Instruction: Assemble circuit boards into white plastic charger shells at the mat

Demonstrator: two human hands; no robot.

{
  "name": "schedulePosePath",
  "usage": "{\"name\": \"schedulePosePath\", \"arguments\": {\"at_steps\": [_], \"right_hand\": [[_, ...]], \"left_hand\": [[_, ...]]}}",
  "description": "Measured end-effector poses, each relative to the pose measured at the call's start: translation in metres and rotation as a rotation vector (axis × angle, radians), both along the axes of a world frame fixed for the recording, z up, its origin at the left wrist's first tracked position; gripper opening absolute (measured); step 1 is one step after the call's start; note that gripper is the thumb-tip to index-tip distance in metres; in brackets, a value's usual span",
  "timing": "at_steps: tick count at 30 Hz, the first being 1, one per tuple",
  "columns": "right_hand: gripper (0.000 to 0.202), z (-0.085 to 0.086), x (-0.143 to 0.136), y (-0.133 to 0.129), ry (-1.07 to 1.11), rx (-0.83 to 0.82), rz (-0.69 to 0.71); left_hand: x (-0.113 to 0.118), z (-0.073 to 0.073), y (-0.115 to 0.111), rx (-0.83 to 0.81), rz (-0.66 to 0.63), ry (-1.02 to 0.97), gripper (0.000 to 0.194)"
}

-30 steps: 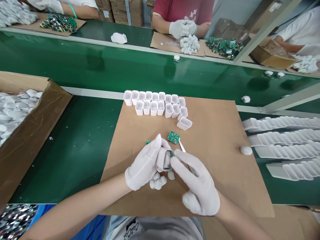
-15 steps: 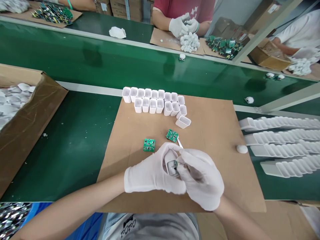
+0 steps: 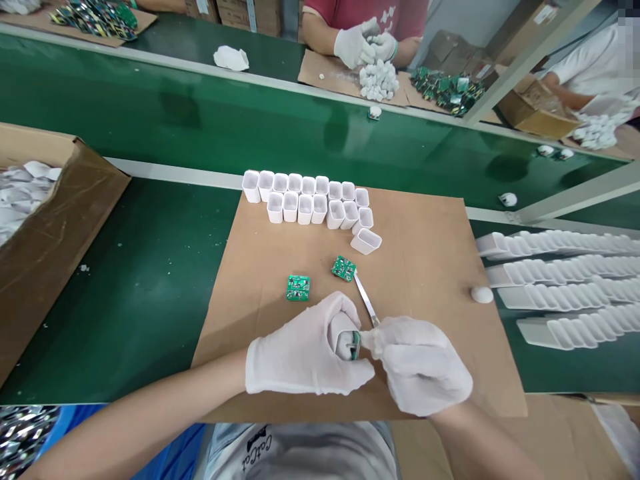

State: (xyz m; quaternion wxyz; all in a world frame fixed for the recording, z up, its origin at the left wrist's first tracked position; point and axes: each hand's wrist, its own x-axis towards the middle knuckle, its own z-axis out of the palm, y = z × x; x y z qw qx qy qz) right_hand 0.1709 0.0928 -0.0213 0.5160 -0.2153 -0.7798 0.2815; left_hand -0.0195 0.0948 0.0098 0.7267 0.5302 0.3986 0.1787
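Note:
My left hand (image 3: 315, 350), in a white glove, is wrapped around a white plastic housing (image 3: 344, 345). A green circuit board (image 3: 355, 345) shows edge-on at the housing's open end, facing right. My gloved right hand (image 3: 423, 367) is closed, its thumb and fingertips pinched together right beside that board. Whatever the pinch holds, if anything, is hidden. A thin silvery tool (image 3: 367, 300) lies just beyond the right fingers, its kind unclear. Two more green circuit boards, one on the left (image 3: 299, 288) and one by the tool's tip (image 3: 344, 268), lie on the cardboard sheet (image 3: 425, 267).
White plastic cups (image 3: 305, 209) stand in rows at the back, one tipped (image 3: 366, 241). A white dome (image 3: 482, 295) sits near stacked white housings (image 3: 575, 293) on the right. Left is a carton (image 3: 70, 220) of white parts. Across the green conveyor (image 3: 225, 113), co-workers handle parts.
My right hand has drawn back to the right from the housing, uncovering the board's edge and more of the silvery tool. Small assemblies on the conveyor have shifted right.

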Motion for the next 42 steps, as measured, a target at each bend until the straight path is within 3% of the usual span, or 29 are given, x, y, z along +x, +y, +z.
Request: {"name": "schedulePosePath", "arguments": {"at_steps": [3,11,20,25,29,32,34,38,42], "right_hand": [[0.028,-0.001,-0.004,0.003,0.012,0.03,0.056],[0.029,0.022,-0.012,0.007,-0.116,0.193,0.181],[0.021,0.001,-0.001,0.004,0.091,0.034,0.155],[0.017,0.008,-0.001,0.003,-0.077,0.13,0.165],[0.021,0.004,-0.009,0.0,0.048,-0.011,0.019],[0.027,0.002,-0.018,-0.003,0.23,-0.249,-0.157],[0.025,0.005,-0.022,-0.003,0.227,-0.292,-0.21],[0.023,0.01,-0.015,-0.002,0.048,-0.086,-0.175],[0.011,-0.008,0.004,-0.003,-0.152,0.024,-0.115]], "left_hand": [[0.0,-0.002,0.001,-0.007,0.051,-0.054,0.035],[-0.001,-0.01,0.001,0.152,0.065,-0.062,0.04],[0.0,-0.004,-0.002,0.055,0.072,-0.147,0.036],[0.001,-0.002,-0.002,0.066,0.115,-0.12,0.04],[-0.005,-0.004,0.0,-0.015,0.115,-0.128,0.039],[-0.012,-0.006,0.006,-0.177,0.081,-0.248,0.03],[-0.015,-0.006,0.009,-0.227,0.07,-0.344,0.036],[-0.016,-0.008,0.009,-0.222,0.097,-0.326,0.04],[-0.014,-0.009,0.006,-0.246,0.108,-0.294,0.041]]}}
